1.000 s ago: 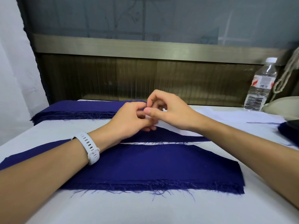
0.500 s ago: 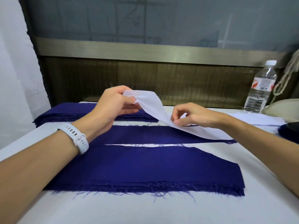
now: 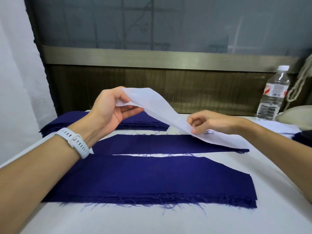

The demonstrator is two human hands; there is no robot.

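Note:
A thin white strip of fabric [image 3: 162, 110] arches above the table. My left hand [image 3: 111, 108], with a white watch on the wrist, holds its raised left end. My right hand [image 3: 207, 121] pinches the strip lower down, near its middle. The strip's right end lies on a narrow dark blue fabric piece [image 3: 160, 143]. A wider dark blue piece with a frayed front edge [image 3: 152, 179] lies nearer to me.
A stack of dark blue pieces [image 3: 135, 122] lies at the back left. A water bottle [image 3: 272, 93] stands at the back right, next to a cream rope and a pale object. White sheets [image 3: 276, 127] lie at the right. A wall panel closes the back.
Both hands were together on the fabric a second ago. My left hand has lifted the white strip's end up and to the left; my right hand has slid right along it.

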